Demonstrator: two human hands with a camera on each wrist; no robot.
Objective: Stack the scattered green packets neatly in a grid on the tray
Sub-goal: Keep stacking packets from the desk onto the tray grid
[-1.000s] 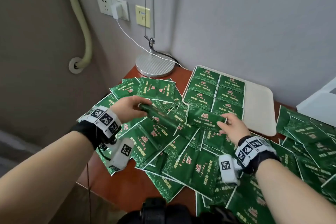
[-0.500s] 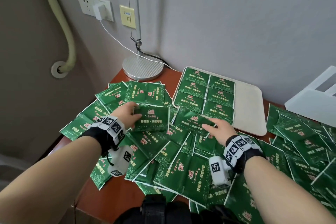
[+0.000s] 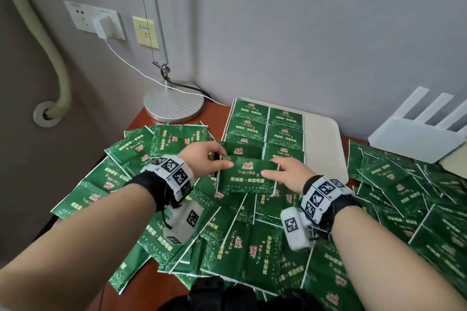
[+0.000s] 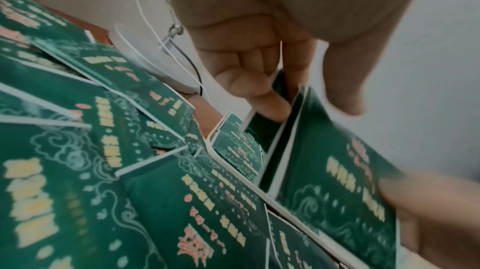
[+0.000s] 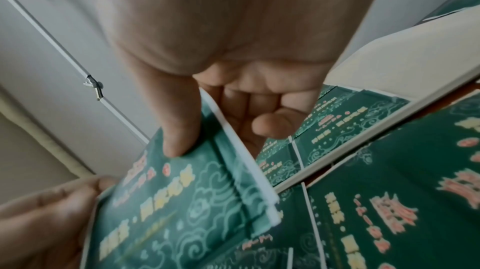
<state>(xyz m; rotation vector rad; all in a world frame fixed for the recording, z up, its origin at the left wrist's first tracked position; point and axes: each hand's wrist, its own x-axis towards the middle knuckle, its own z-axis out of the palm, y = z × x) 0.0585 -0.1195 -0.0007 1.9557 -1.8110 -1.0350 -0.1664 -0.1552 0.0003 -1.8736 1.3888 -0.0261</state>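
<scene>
- The held green packet (image 3: pixel 246 175) is up off the pile, just in front of the tray's near edge, between the two hands.
- The left hand (image 3: pixel 203 159) pinches its left edge, thumb on the printed face, fingers curled behind.
- The right hand (image 3: pixel 288 174) pinches the right edge the same way; the right wrist view hints at a second packet behind it, though blur leaves that unsure.
- The tray (image 3: pixel 322 144) carries six packets in two columns on its left part.
- Loose packets (image 3: pixel 242 247) overlap across the table (image 3: pixel 149 283).
</scene>
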